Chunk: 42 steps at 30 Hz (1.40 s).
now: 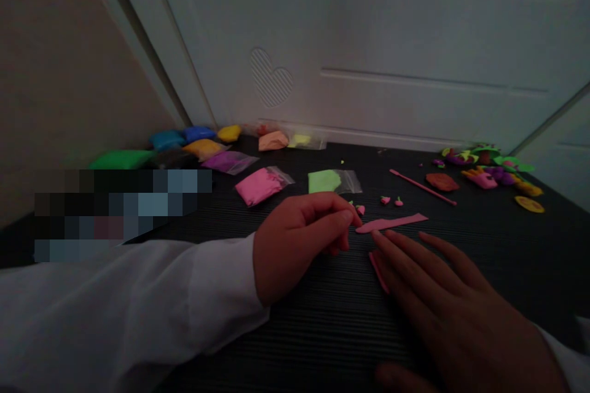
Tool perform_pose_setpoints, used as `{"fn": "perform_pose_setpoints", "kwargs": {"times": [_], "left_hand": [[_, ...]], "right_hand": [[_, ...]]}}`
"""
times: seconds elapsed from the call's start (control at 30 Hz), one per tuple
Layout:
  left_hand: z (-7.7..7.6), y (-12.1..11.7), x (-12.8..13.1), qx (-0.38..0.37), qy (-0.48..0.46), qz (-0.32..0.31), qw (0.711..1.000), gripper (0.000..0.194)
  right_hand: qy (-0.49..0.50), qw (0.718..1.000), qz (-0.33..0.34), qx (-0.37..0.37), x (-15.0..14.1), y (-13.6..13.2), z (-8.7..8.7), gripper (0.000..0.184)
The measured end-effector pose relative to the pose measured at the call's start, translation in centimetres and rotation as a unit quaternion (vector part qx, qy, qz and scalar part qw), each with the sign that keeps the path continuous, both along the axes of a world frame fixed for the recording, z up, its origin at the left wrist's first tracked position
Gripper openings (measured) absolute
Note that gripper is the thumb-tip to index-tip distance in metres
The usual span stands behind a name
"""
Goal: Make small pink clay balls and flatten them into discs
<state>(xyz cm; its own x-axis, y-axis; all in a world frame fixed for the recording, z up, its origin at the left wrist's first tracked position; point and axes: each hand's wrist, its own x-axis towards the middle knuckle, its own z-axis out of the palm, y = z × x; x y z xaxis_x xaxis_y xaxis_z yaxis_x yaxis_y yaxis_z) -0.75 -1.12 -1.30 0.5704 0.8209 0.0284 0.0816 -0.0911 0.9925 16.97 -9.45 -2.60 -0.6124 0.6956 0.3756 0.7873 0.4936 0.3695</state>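
Observation:
My left hand (304, 239) is curled closed above the dark tabletop, thumb against the bent fingers. Whatever it may hold is hidden. Its fingertips are beside the tip of a pink plastic clay knife (391, 222) lying flat. My right hand (447, 301) lies flat with fingers stretched out, just in front of that knife. A narrow pink piece (378, 271), perhaps clay, shows along the edge of its fingers; the rest of it is covered. Beyond the knife are small pink shapes with green tops, one (385, 200) near another (399, 201) and a third (360, 210) by my left fingers.
Bags of pink clay (259, 186) and light green clay (324, 182) lie ahead. More coloured packs, including a green one (122, 159), line the left. A pink stick (421, 186), a reddish-brown lump (441, 182) and colourful clay figures (482, 178) are at right. A white panel (359, 31) stands behind.

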Motion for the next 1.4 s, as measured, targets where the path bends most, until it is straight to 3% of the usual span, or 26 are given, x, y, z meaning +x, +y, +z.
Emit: {"fn": "perform_pose_setpoints", "kwargs": {"times": [0.23,0.43,0.6,0.83,1.03,1.23,1.4], "left_hand": [[0.2,-0.1,0.0,-0.005,0.014,0.001,1.000,0.016],[0.3,-0.1,0.0,0.004,0.021,-0.001,1.000,0.015],[0.4,-0.2,0.0,0.005,0.016,-0.008,1.000,0.015],[0.3,-0.2,-0.1,0.013,0.019,-0.006,1.000,0.016],[0.3,-0.1,0.0,0.012,0.025,-0.005,1.000,0.015],[0.3,-0.2,-0.1,0.011,0.024,-0.002,1.000,0.015],[0.4,-0.2,-0.1,0.010,0.020,-0.004,1.000,0.015]], "right_hand": [[0.056,0.998,-0.032,-0.003,-0.2,0.2,0.6,0.058],[0.185,0.979,-0.057,-0.071,-0.6,0.6,0.2,0.034],[0.185,0.967,-0.071,-0.161,-0.7,1.1,0.6,0.020],[0.195,0.963,-0.058,-0.179,-0.9,1.5,1.1,0.008],[0.208,0.960,-0.012,-0.184,-1.0,1.4,1.0,0.008],[0.233,0.953,-0.009,-0.195,-0.9,1.3,0.8,0.007],[0.213,0.962,0.058,-0.160,-0.6,1.1,0.0,0.042]]}}
